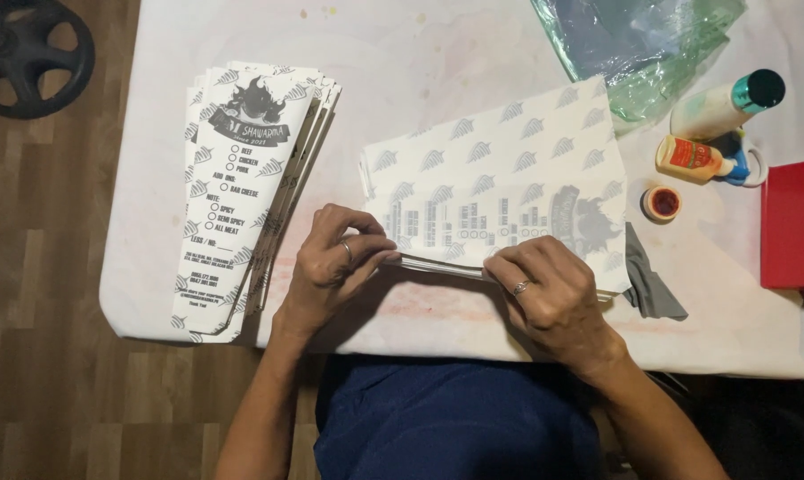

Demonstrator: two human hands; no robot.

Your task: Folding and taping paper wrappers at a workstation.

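I see both hands pinching the near edge of a stack of printed paper sheets (500, 200) — left hand (331, 262) at its left corner, right hand (549, 293) toward its right. The stack's long axis runs left to right, tilted slightly. Bare table (420, 53) lies beyond; a second paper pile (242, 187) sits left, probably finished sleeves.

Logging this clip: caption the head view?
Both hands, left and right, press a printed paper stack's near edge on a white table.
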